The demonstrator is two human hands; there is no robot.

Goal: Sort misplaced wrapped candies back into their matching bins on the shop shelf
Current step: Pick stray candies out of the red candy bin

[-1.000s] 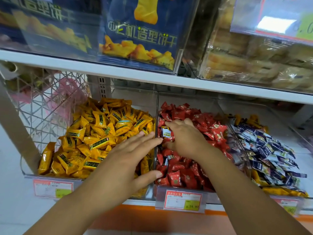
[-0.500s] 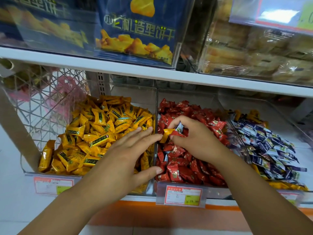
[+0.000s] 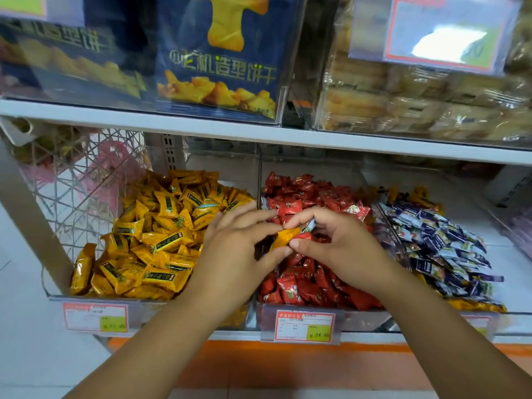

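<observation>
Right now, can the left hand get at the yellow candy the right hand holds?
Likely yes: the left hand, open, is right beside the yellow candy pinched by the right hand; nothing lies between.

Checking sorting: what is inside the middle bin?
Red candies fill the middle bin. The right hand pinches a yellow candy over them; it and the left hand hide some.

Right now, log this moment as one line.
stage: yellow candy over red bin | right hand: pinches yellow candy, plus blue-white candy | left hand: at yellow candy, grip unclear | target: yellow bin, left of red bin
</observation>
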